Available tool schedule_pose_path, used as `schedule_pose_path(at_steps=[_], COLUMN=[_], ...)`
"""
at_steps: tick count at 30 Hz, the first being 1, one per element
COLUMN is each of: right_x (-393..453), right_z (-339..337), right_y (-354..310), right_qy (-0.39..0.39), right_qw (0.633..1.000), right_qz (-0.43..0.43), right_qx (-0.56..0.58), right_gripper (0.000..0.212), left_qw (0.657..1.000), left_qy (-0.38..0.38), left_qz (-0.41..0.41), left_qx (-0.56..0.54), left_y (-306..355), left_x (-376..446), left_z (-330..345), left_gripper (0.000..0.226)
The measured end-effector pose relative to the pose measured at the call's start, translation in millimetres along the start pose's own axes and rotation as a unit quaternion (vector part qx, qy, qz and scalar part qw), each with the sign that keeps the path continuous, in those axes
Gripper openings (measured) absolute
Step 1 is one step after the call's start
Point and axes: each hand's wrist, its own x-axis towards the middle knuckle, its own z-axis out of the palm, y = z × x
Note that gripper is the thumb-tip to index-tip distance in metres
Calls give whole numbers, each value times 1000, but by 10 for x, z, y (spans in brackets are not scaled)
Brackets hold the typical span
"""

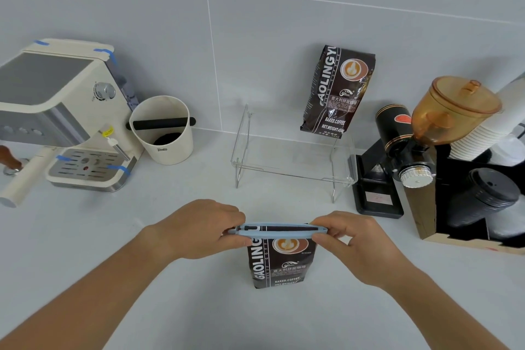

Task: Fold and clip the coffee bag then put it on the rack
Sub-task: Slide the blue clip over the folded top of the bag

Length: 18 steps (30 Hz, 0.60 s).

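Note:
A dark coffee bag stands upright on the white counter in front of me. A long light-blue clip lies across its folded top. My left hand pinches the clip's left end and my right hand pinches its right end. Behind the bag stands a clear acrylic rack with wire legs. A second, similar coffee bag stands on the rack's back right, leaning on the wall.
An espresso machine and a cream knock box stand at the left. At the right are a black grinder with an amber hopper and a box holding paper cups and black lids.

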Motion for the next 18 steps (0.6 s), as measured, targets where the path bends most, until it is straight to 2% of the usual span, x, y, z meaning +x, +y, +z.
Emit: schedule_pose_path(at_steps=[5, 18], right_x=[4, 8], right_z=[-13, 78], right_y=[-1, -48], right_qy=[-9, 12], right_qw=[995, 994], right_qz=[-47, -65], right_qx=[-82, -90], right_gripper=[15, 8], left_qw=[1000, 999], left_qy=[-11, -27], left_qz=[-1, -16], left_qx=[-6, -37], left_y=[32, 47], left_x=[21, 27], left_z=[-5, -8], left_gripper=[41, 40])
